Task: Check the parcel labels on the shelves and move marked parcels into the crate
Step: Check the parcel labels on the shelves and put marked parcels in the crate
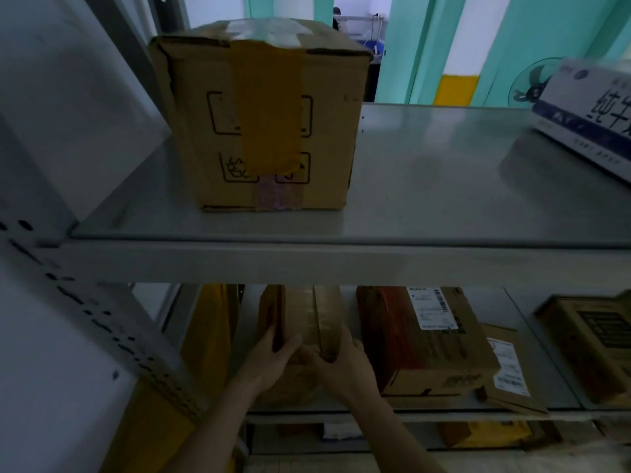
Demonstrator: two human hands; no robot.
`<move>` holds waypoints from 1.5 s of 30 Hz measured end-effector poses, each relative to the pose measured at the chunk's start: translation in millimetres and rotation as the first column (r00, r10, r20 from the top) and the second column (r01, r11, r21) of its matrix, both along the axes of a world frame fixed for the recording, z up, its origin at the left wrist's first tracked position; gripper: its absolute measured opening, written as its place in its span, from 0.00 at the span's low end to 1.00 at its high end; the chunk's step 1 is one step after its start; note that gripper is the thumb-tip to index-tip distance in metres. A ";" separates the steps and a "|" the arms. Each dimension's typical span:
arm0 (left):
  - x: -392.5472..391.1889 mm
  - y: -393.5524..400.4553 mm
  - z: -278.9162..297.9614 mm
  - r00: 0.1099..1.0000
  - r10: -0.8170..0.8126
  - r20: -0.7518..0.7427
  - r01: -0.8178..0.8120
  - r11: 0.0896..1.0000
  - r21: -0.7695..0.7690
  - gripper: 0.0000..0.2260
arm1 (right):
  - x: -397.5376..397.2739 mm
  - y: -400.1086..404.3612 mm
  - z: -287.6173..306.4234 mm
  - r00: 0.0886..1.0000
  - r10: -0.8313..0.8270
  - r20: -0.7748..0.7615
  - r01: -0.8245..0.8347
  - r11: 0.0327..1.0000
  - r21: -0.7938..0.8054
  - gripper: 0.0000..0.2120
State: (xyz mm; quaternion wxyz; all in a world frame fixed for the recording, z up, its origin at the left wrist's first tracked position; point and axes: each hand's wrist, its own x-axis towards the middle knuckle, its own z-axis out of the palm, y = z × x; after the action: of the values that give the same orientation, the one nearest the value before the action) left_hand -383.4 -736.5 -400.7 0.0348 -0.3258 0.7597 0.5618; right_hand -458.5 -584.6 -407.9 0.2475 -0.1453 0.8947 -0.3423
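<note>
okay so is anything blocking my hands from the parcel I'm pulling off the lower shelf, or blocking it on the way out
Nothing stands between: the left hand and right hand already grip the brown parcel. The path toward you looks open. The upper shelf's edge hangs above, and a labelled box stands to its right. No crate is in view.

Two bare forearms ending in the left hand (273,360) and the right hand (341,365); no sleeves, gloves, rings or watch in view on either.
</note>
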 end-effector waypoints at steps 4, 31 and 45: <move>5.3 -7.0 -10.8 0.999 0.032 -0.036 -0.029 0.997 0.070 0.11 | -2.3 5.8 7.8 0.981 -0.027 -0.193 0.023 0.999 -0.024 0.38; 4.3 -5.6 -9.7 0.994 -0.035 0.100 0.071 0.921 -0.383 0.45 | -2.3 -0.4 -14.7 0.958 0.198 -0.207 -0.203 0.979 -0.003 0.11; 29.7 -16.1 -1.3 0.990 0.094 0.106 -0.073 0.980 -0.188 0.24 | -12.8 8.4 -44.0 0.997 0.004 0.082 -0.010 0.997 0.076 0.43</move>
State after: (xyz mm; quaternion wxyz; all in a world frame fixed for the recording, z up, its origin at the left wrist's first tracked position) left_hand -353.6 -752.5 -402.0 0.0246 -0.3910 0.7905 0.4707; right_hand -471.3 -576.2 -451.9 0.2906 -0.1245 0.8957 -0.3127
